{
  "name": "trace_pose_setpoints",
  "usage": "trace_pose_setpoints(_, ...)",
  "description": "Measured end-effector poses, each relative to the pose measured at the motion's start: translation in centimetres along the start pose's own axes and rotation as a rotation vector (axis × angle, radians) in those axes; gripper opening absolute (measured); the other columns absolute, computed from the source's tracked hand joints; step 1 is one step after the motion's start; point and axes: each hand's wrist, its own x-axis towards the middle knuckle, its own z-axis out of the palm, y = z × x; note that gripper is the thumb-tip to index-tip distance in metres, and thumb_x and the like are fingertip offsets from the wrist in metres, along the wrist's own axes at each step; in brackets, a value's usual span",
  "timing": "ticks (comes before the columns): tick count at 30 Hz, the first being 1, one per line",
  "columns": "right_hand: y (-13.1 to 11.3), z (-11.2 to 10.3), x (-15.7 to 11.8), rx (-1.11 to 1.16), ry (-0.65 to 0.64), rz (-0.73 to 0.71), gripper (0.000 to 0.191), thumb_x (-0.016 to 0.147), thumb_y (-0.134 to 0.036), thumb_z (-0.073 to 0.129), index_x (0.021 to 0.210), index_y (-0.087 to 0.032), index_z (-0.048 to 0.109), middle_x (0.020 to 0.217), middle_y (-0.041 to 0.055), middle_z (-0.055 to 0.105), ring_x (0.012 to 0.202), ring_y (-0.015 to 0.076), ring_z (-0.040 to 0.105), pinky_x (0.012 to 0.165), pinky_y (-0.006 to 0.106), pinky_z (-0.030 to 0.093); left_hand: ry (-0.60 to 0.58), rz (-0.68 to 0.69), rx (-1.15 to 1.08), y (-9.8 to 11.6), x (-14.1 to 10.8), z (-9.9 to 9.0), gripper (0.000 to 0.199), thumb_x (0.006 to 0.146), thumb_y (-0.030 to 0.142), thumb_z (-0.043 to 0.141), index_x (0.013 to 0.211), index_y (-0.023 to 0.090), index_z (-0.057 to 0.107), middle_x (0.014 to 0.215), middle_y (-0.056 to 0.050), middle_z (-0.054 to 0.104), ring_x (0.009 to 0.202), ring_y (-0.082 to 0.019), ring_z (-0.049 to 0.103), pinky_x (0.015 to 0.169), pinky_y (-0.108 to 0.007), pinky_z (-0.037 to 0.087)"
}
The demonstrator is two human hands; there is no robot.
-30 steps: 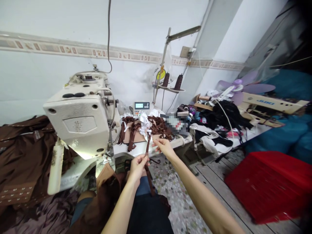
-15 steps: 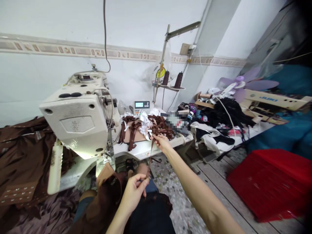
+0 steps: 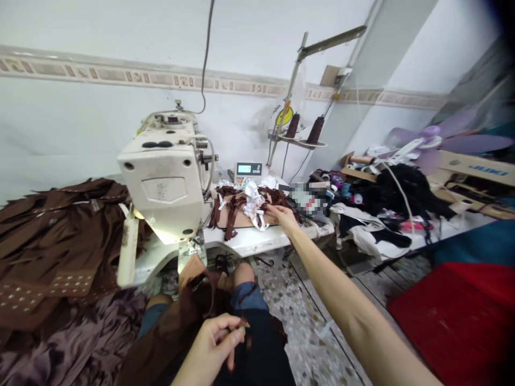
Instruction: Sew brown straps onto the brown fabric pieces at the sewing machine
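Left hand [image 3: 209, 348] low in frame over the lap, fingers closed in a pinch on a small dark strap end [image 3: 243, 323], mostly hidden; right hand [image 3: 282, 217] open, fingertips touching the near edge of the brown straps [image 3: 237, 206]; straps piled with white elastic trim [image 3: 252, 199] on a cardboard sheet [image 3: 241, 220], centre of frame, on the white sewing table [image 3: 245, 241]; sewing machine head [image 3: 161, 185] just left of the pile; digital control box [image 3: 248, 170] behind it; two thread cones [image 3: 304, 127] right of centre, higher up; brown fabric [image 3: 60, 225] heaped at left; red crate [image 3: 454, 321] lower right.
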Motion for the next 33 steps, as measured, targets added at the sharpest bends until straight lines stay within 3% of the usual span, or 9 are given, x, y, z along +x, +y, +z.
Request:
trace_pose_setpoints(6,-0.4,1.6,-2.1,-0.129,-0.044,-0.098,0.049,0.071,-0.058,0.093,0.089,-0.014,0.08,0.077,0.0072,0.08,0.066,0.0191,0.071,0.054,0.025,0.053,0.039,-0.08,-0.071,1.3,-3.6,-2.4,0.06,0.085,0.07,0.079,0.112,0.017,0.083,0.081,-0.001,0.066,0.049,-0.005,0.045,0.051,-0.021,0.029)
trace_pose_setpoints(9,0.6,2.1,-5.7,-0.192,-0.03,-0.179,0.049,0.075,-0.06,0.088,0.092,-0.014,0.082,0.087,0.0102,0.082,0.075,0.0224,0.073,0.054,0.025,0.052,0.023,-0.114,-0.108,1.0,-4.9,-3.5,0.058,0.088,0.067,0.077,0.115,0.016,0.083,0.082,-0.003,0.068,0.051,-0.006,0.046,0.051,-0.021,0.028)
trace_pose_setpoints(15,2.5,2.1,-15.3,-0.304,-0.006,-0.26,0.048,0.082,-0.062,0.083,0.089,-0.015,0.083,0.087,0.0096,0.081,0.073,0.0228,0.068,0.059,0.029,0.053,-0.014,-0.154,-0.153,-0.5,-6.2,-4.0,0.058,0.077,0.052,0.092,0.121,0.015,0.081,0.095,-0.008,0.076,0.062,-0.011,0.059,0.063,-0.025,0.052)
trace_pose_setpoints(17,3.1,2.9,-19.2,-0.32,-0.15,-0.211,0.048,0.085,-0.064,0.081,0.086,-0.017,0.084,0.077,0.0074,0.079,0.062,0.0199,0.063,0.055,0.028,0.05,-0.003,-0.148,-0.154,-0.6,-6.2,-3.8,0.054,0.078,0.049,0.092,0.118,0.014,0.081,0.095,-0.009,0.077,0.063,-0.012,0.061,0.063,-0.026,0.053)
trace_pose_setpoints(20,4.4,4.8,-25.1,-0.291,-0.667,0.028,0.057,0.096,-0.073,0.066,0.09,-0.02,0.085,0.081,0.007,0.08,0.058,0.0178,0.062,0.056,0.028,0.051,-0.003,-0.132,-0.144,-0.3,-5.9,-3.7,0.051,0.08,0.046,0.091,0.119,0.014,0.08,0.096,-0.01,0.079,0.066,-0.014,0.064,0.062,-0.025,0.052)
trace_pose_setpoints(23,5.7,6.2,-29.4,-0.172,-1.003,0.216,0.066,0.1,-0.078,0.054,0.091,-0.02,0.082,0.085,0.0067,0.08,0.066,0.0177,0.067,0.061,0.027,0.053,0.016,-0.087,-0.106,-0.1,-5.6,-3.6,0.051,0.083,0.044,0.088,0.123,0.015,0.075,0.096,-0.011,0.08,0.074,-0.018,0.07,0.063,-0.026,0.054)
trace_pose_setpoints(25,6.2,6.3,-30.6,-0.14,-1.064,0.279,0.063,0.097,-0.078,0.059,0.087,-0.019,0.079,0.075,0.0042,0.075,0.063,0.0164,0.065,0.059,0.025,0.05,0.055,-0.063,-0.057,-0.2,-5.6,-3.5,0.043,0.085,0.042,0.086,0.117,0.017,0.074,0.091,-0.009,0.08,0.073,-0.019,0.072,0.064,-0.026,0.055)
trace_pose_setpoints(28,6.2,5.6,-30.6,-0.172,-0.996,0.294,0.055,0.088,-0.073,0.077,0.082,-0.018,0.076,0.064,-0.0007,0.066,0.056,0.0126,0.054,0.055,0.023,0.041,0.117,-0.055,0.006,-0.8,-6.1,-3.6,0.027,0.083,0.036,0.085,0.099,0.017,0.075,0.08,-0.005,0.078,0.066,-0.017,0.069,0.062,-0.025,0.052)
trace_pose_setpoints(33,5.3,4.7,-29.7,-0.194,-1.008,0.223,0.053,0.091,-0.07,0.075,0.086,-0.017,0.079,0.068,0.0002,0.067,0.061,0.0135,0.053,0.058,0.025,0.039,0.223,-0.013,0.124,-1.5,-6.6,-3.5,0.011,0.083,0.028,0.083,0.087,0.018,0.081,0.078,-0.005,0.078,0.071,-0.018,0.068,0.067,-0.025,0.049)
